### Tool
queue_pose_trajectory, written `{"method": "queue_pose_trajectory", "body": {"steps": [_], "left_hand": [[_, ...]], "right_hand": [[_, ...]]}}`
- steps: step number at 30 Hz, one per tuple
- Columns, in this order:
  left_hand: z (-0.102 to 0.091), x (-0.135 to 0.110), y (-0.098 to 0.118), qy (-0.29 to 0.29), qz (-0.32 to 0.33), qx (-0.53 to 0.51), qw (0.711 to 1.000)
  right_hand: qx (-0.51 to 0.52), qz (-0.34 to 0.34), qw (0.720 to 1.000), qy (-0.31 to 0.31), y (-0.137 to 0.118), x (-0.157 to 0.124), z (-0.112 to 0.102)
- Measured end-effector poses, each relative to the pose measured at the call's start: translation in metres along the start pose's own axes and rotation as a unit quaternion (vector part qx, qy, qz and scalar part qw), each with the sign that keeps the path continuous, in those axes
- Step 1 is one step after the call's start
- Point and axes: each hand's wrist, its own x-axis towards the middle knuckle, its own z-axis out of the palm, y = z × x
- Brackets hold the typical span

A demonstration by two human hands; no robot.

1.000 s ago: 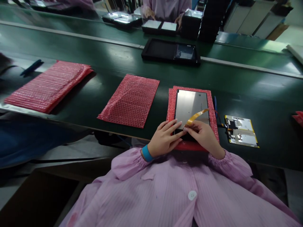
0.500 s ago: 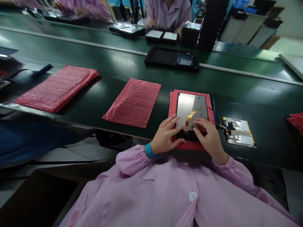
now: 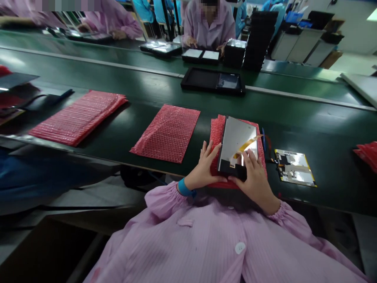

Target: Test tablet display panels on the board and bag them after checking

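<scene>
A grey display panel (image 3: 237, 137) with an orange flex cable (image 3: 246, 146) is tilted up on its left edge above a stack of red bubble-wrap bags (image 3: 216, 131). My left hand (image 3: 204, 167) grips the panel's lower left edge, fingers under it. My right hand (image 3: 255, 177) holds the near right corner with fingers pressed on the cable.
A single red bubble bag (image 3: 167, 133) and a thick pile of them (image 3: 78, 116) lie to the left on the green belt (image 3: 324, 129). A small circuit board (image 3: 294, 167) lies to the right. A black tray (image 3: 213, 80) sits behind; other workers sit across.
The panel lay flat on the red bags; now its left edge is lifted and it tilts. My left hand moved under that edge. The flex cable is pressed down.
</scene>
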Motion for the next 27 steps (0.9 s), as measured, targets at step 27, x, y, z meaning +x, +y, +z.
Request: {"method": "queue_pose_trajectory", "body": {"steps": [27], "left_hand": [[-0.015,-0.009,0.056,-0.107,-0.076,-0.547,0.827]], "right_hand": [[0.382,0.23,0.875,0.187,-0.01,-0.024,-0.074]]}}
